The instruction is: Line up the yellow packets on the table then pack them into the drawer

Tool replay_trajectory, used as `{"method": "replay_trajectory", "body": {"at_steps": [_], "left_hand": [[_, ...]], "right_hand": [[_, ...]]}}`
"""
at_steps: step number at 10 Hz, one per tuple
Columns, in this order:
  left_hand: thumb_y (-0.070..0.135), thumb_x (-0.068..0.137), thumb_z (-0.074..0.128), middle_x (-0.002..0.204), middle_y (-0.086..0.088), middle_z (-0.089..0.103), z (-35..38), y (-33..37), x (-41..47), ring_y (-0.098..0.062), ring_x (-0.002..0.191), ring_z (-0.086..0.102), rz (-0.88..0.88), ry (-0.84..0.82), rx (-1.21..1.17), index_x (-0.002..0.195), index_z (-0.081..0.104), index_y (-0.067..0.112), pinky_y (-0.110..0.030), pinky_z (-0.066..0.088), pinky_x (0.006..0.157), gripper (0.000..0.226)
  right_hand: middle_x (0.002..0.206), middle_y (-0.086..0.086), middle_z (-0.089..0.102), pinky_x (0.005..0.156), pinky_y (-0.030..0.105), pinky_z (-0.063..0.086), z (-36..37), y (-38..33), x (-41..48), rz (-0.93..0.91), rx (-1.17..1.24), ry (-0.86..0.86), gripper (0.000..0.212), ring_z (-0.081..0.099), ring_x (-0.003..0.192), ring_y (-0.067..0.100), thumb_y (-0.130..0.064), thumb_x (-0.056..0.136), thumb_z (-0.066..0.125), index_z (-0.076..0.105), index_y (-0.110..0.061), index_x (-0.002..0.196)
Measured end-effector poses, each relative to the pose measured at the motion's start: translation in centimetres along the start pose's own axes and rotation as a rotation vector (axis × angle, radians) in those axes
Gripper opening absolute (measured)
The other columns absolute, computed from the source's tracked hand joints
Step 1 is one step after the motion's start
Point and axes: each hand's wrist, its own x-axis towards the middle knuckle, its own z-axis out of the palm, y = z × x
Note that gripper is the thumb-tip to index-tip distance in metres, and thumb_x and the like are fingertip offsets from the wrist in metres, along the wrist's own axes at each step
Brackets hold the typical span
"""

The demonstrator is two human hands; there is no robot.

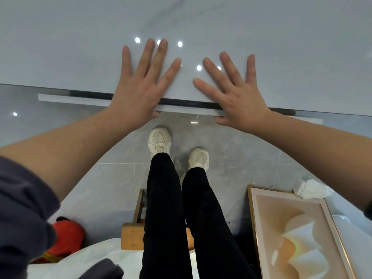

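Note:
My left hand (pixel 141 81) and my right hand (pixel 233 91) lie flat with fingers spread on the glossy pale grey table top (pixel 80 47), palms over its near edge. Just under that edge runs the white front of the drawer (pixel 76 98), which sticks out only a narrow strip, and both thumbs hang over it. No yellow packets are visible anywhere in view. Neither hand holds anything.
Below the table edge I see my black trousers and white shoes (pixel 160 141) on grey floor tiles. A wooden stool (pixel 132 234) sits under my legs, a framed picture (pixel 298 234) leans at the right, a red object (pixel 66 238) lies at the left.

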Motion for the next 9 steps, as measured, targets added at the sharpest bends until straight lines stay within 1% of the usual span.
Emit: {"method": "replay_trajectory", "body": {"at_steps": [1, 2, 3, 4, 5, 6, 7, 8, 9], "left_hand": [[0.041, 0.063, 0.084, 0.158, -0.024, -0.01, -0.2, -0.4, 1.1, -0.046, 0.145, -0.004, -0.016, -0.002, -0.017, 0.153, -0.01, 0.021, -0.075, 0.01, 0.105, 0.131], [0.02, 0.076, 0.074, 0.158, -0.026, -0.006, 0.0, -0.5, 1.6, -0.049, 0.144, -0.002, -0.017, 0.039, -0.039, 0.153, -0.006, 0.023, -0.079, 0.011, 0.102, 0.111], [0.007, 0.088, 0.058, 0.157, -0.028, 0.002, 0.6, -0.4, 1.8, -0.051, 0.143, 0.006, -0.026, 0.101, -0.009, 0.154, -0.004, 0.021, -0.08, 0.016, 0.099, 0.092], [0.009, 0.09, 0.059, 0.157, -0.028, 0.0, 0.8, -0.3, 1.9, -0.05, 0.143, 0.005, -0.027, 0.056, -0.027, 0.153, -0.009, 0.021, -0.079, 0.016, 0.1, 0.094], [0.012, 0.089, 0.059, 0.157, -0.026, -0.01, 0.3, -0.1, 1.8, -0.049, 0.144, -0.003, -0.028, -0.027, -0.025, 0.151, -0.018, 0.021, -0.078, 0.013, 0.102, 0.099], [0.014, 0.09, 0.054, 0.154, -0.027, -0.023, -0.6, 0.0, 1.8, -0.05, 0.143, -0.011, -0.023, -0.131, -0.038, 0.146, -0.03, 0.019, -0.077, 0.011, 0.104, 0.101], [0.028, 0.089, 0.053, 0.147, -0.029, -0.035, -1.9, 0.0, 1.9, -0.052, 0.139, -0.02, -0.016, -0.258, -0.013, 0.138, -0.041, 0.015, -0.077, 0.012, 0.103, 0.107], [0.041, 0.088, 0.054, 0.136, -0.029, -0.05, -3.2, 0.1, 3.0, -0.053, 0.133, -0.031, -0.059, -0.437, -0.009, 0.124, -0.054, 0.014, -0.077, 0.008, 0.102, 0.117], [0.049, 0.084, 0.057, 0.123, -0.027, -0.061, -3.7, 0.5, 3.9, -0.053, 0.126, -0.041, -0.111, -0.582, -0.045, 0.113, -0.059, 0.017, -0.079, 0.001, 0.099, 0.124]], "right_hand": [[0.161, 0.01, 0.008, 0.102, 0.079, 0.01, 0.2, 0.5, 0.7, 0.003, -0.003, 0.043, 0.11, 0.007, 0.146, 0.042, -0.042, 0.067, 0.075, 0.008, -0.032, 0.154], [0.16, 0.01, 0.016, 0.101, 0.078, 0.013, 0.8, 0.6, 0.9, 0.022, -0.014, 0.138, 0.088, 0.014, 0.145, 0.041, -0.022, 0.08, 0.063, 0.016, -0.032, 0.153], [0.157, 0.007, 0.027, 0.1, 0.077, 0.021, 1.8, 0.3, 1.0, 0.059, -0.052, 0.253, 0.074, 0.024, 0.143, 0.039, -0.003, 0.088, 0.051, 0.027, -0.033, 0.151], [0.155, 0.007, 0.031, 0.1, 0.076, 0.022, 2.1, 0.4, 1.0, 0.049, -0.047, 0.291, 0.071, 0.028, 0.142, 0.038, 0.004, 0.09, 0.045, 0.032, -0.032, 0.149], [0.156, 0.007, 0.029, 0.1, 0.076, 0.021, 1.9, 0.3, 1.0, 0.046, -0.038, 0.281, 0.072, 0.028, 0.142, 0.039, 0.005, 0.09, 0.044, 0.031, -0.032, 0.15], [0.158, 0.006, 0.021, 0.102, 0.076, 0.019, 1.7, 0.1, 1.1, 0.055, -0.006, 0.247, 0.075, 0.023, 0.143, 0.038, 0.003, 0.089, 0.046, 0.025, -0.034, 0.151], [0.16, 0.006, 0.016, 0.102, 0.077, 0.014, 0.5, 0.2, 0.9, 0.04, 0.062, 0.114, 0.083, 0.015, 0.145, 0.039, -0.023, 0.082, 0.063, 0.019, -0.035, 0.152], [0.161, 0.006, 0.015, 0.103, 0.077, 0.011, -1.7, -0.3, 1.4, 0.058, 0.172, -0.004, 0.081, 0.009, 0.146, 0.039, -0.058, 0.081, 0.052, 0.024, -0.032, 0.151], [0.158, 0.0, 0.025, 0.108, 0.07, 0.016, -4.1, -0.9, 2.3, 0.273, 0.452, -0.032, 0.065, 0.016, 0.147, 0.03, -0.049, 0.086, 0.045, 0.036, -0.024, 0.146]]}}
